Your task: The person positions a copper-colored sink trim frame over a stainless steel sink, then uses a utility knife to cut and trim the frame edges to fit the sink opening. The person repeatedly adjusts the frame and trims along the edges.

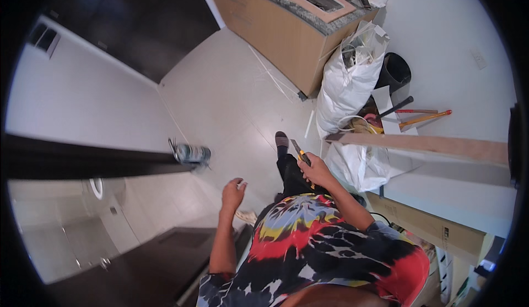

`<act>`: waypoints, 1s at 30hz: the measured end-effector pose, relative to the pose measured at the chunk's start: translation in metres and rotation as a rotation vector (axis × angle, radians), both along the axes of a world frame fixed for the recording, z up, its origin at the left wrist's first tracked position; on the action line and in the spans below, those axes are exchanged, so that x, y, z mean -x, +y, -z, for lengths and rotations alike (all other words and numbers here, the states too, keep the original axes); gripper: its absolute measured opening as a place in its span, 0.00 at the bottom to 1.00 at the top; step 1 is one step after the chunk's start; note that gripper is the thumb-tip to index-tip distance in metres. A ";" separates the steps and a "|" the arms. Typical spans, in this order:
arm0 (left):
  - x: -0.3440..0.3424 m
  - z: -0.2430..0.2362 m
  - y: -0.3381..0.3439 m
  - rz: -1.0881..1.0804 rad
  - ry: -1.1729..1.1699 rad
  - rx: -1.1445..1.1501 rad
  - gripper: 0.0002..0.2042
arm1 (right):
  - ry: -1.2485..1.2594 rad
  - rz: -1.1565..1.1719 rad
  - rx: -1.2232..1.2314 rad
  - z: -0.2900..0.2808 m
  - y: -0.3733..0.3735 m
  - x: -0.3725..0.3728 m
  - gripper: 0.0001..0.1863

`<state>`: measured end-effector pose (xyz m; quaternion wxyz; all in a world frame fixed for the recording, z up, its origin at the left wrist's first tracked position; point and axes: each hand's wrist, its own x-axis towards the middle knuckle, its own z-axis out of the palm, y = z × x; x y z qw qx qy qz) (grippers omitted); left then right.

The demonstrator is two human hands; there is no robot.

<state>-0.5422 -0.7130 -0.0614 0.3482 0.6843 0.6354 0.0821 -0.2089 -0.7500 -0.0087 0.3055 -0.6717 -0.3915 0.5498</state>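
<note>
Oddly, left hand (233,191) contents indistinct.

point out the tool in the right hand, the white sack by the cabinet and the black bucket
utility knife (299,153), head view, on its grey blade end above the right hand
white sack (347,81), head view, on the middle of its bulging side
black bucket (395,71), head view, on its dark inside near the rim

White rubbish sacks (348,81) lean vs wood cabinet (281,26); black bucket (394,71), hammers (421,115) nearby; long plank (430,144) w/ cardboard box (430,225) below.
</note>
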 end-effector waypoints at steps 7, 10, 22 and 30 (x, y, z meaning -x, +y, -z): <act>-0.099 -0.027 0.181 0.353 -0.089 0.113 0.15 | 0.084 0.233 -0.058 -0.010 0.206 -0.029 0.17; -0.162 -0.059 0.294 0.590 -0.071 0.021 0.15 | 0.076 0.331 -0.201 -0.016 0.281 -0.066 0.17; -0.417 -0.149 0.654 1.075 -0.396 -0.516 0.16 | 0.187 0.986 -0.340 -0.074 0.459 -0.127 0.12; -0.618 -0.121 0.701 1.535 -0.366 -0.718 0.23 | 0.237 1.443 -0.405 -0.086 0.527 -0.131 0.15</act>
